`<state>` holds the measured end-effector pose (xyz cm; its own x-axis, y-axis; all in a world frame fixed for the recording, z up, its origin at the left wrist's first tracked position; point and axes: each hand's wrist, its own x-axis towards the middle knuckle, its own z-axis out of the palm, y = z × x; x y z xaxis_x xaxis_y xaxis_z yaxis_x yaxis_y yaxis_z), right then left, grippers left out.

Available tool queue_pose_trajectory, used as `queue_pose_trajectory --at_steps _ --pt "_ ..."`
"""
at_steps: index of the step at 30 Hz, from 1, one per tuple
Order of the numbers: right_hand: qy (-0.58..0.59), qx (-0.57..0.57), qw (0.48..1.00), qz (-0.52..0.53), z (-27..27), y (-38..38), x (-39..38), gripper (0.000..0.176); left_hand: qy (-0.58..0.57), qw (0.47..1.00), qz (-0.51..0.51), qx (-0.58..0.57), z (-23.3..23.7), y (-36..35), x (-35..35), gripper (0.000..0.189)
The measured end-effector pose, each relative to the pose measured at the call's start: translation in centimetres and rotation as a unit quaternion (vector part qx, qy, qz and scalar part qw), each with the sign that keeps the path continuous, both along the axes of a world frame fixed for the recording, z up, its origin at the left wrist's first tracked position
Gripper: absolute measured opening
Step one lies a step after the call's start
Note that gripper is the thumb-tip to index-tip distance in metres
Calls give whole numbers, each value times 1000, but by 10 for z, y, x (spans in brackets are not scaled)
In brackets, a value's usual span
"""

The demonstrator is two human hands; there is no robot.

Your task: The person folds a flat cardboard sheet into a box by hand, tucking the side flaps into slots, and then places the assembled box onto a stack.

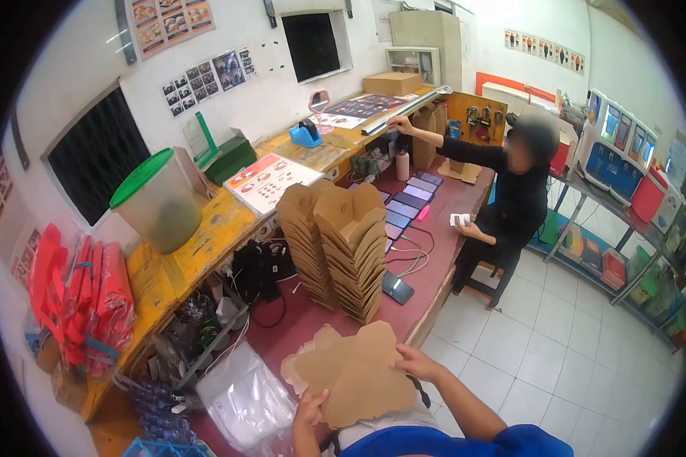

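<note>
A flat brown cardboard blank [358, 373] is held low in front of me, over the red table's near edge. My left hand [310, 409] grips its lower left edge, thumb on top. At its right edge my right hand [419, 362] pinches the board. More flat cardboard [305, 362] lies just behind it. Beyond stand tall nested stacks of folded cardboard boxes [343, 251]. To the left of the blank lies a pile of clear plastic bags [245, 396].
A row of phones [408, 199] with cables and a dark phone [397, 287] lie past the stacks. A co-worker [522, 183] sits at the far right side. A yellow shelf [171, 286] holds a green-lidded bin [158, 202] and red bags [84, 305].
</note>
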<state>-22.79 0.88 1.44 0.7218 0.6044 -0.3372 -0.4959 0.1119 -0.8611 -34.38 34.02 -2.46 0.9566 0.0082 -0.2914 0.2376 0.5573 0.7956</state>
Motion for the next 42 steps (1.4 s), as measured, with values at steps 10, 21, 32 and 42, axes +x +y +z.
queue_pose_trajectory --at_steps 10,21,32,42 --pt "-143 -1 989 -37 55 8 20 44 -28 994 80 72 53 -24 12 54" --pt "-183 -8 970 -158 88 29 -11 36 -181 919 237 258 116 -42 8 23" --pt "-697 -201 686 -55 173 87 -72 57 -284 943 85 -148 151 -77 -23 77" --pt "-643 -210 737 -4 141 76 -73 56 -43 982 151 -109 150 -66 -33 56"
